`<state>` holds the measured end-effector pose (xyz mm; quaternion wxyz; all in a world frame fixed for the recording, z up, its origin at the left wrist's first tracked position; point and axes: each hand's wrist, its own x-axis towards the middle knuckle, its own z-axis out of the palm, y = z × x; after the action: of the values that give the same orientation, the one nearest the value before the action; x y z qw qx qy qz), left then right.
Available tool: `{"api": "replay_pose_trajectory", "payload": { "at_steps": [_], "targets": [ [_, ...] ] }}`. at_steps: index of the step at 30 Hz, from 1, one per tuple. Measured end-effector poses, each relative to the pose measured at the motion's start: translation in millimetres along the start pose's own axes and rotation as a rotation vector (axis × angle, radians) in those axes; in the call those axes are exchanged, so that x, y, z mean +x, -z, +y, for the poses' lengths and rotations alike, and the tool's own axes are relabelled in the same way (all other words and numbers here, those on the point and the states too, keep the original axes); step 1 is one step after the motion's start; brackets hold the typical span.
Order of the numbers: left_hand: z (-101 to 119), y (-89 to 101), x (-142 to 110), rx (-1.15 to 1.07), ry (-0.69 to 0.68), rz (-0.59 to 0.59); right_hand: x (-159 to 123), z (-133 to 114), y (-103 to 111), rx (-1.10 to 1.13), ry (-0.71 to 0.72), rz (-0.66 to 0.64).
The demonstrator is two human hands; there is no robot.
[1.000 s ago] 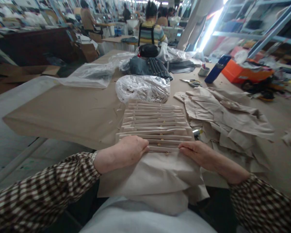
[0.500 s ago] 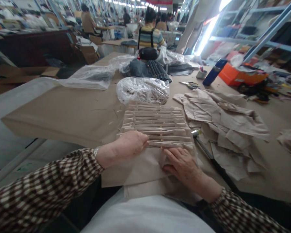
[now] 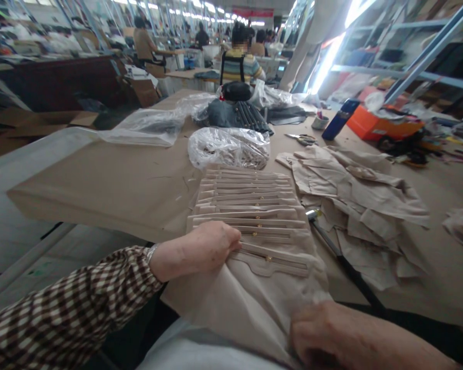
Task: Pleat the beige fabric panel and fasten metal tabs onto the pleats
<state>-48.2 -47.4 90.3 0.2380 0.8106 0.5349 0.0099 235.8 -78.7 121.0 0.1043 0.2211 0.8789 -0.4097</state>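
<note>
Beige fabric panels (image 3: 250, 187) lie in an overlapping row in front of me, each with a zip opening and a small gold pull. The nearest panel (image 3: 250, 293) is creased and stretches down toward my lap, its zip (image 3: 269, 258) fully exposed. My left hand (image 3: 204, 246) pinches this panel at the left end of its zip. At the lower right, my right hand (image 3: 320, 331) is curled round the panel's lower right part, slightly blurred, with its fingertips partly hidden.
Right of the row are a hammer (image 3: 341, 259), loose beige pieces (image 3: 355, 190), scissors (image 3: 306, 139), a blue phone-like object (image 3: 340, 119) and an orange box (image 3: 378, 126). A plastic-wrapped bundle (image 3: 229, 146) and dark zip pieces (image 3: 235, 114) lie behind. A person (image 3: 237, 64) sits beyond the table.
My right hand has moved down and right, toward my body. The nearest panel has been drawn toward me, baring its zip. My left hand has shifted slightly down.
</note>
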Motion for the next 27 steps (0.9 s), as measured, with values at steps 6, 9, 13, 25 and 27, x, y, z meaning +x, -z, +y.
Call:
{"api": "replay_pose_trajectory", "payload": {
  "at_steps": [6,9,13,25,27],
  "targets": [
    [-7,-15.1,8,0.092,0.12,-0.011,28,46,14,-0.179,-0.035,0.495],
    [-5,-14.2,13,0.155,0.159,-0.043,60,72,13,-0.31,-0.089,0.583],
    [4,-8.9,12,0.197,0.217,-0.049,82,82,6,-0.362,-0.186,0.578],
    [3,-15.9,15,0.248,0.217,-0.018,86,100,18,-0.533,-0.205,0.558],
    [8,-16.4,14,0.311,0.219,0.016,91,102,15,-0.587,-0.179,0.591]
  ]
}}
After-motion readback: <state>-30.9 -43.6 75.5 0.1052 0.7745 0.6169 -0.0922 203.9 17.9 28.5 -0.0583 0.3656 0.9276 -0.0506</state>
